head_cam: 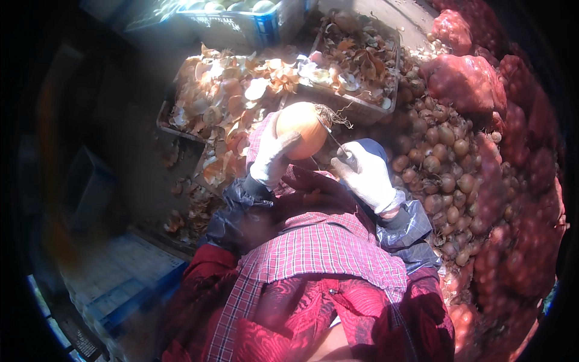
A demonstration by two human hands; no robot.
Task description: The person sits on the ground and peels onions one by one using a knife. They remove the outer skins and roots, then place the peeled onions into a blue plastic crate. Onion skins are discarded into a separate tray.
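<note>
A large yellow onion (pixel 301 129) rests in my left hand (pixel 276 151), which wears a white knit glove and grips it from the left and below. Dry roots (pixel 333 116) stick out at the onion's right end. My right hand (pixel 364 169), gloved likewise, is closed around a small knife (pixel 332 137); its thin blade touches the onion beside the roots. The knife's handle is mostly hidden in the glove. Both hands are above my lap, over a red checked apron (pixel 325 249).
Ahead lie two crates heaped with onion skins (pixel 226 90) (pixel 362 54). Loose onions (pixel 441 158) are piled at the right beside red mesh sacks (pixel 466 83). A blue and white crate (pixel 235 22) holding pale round items stands at the top; stacked crates (pixel 131 271) stand lower left.
</note>
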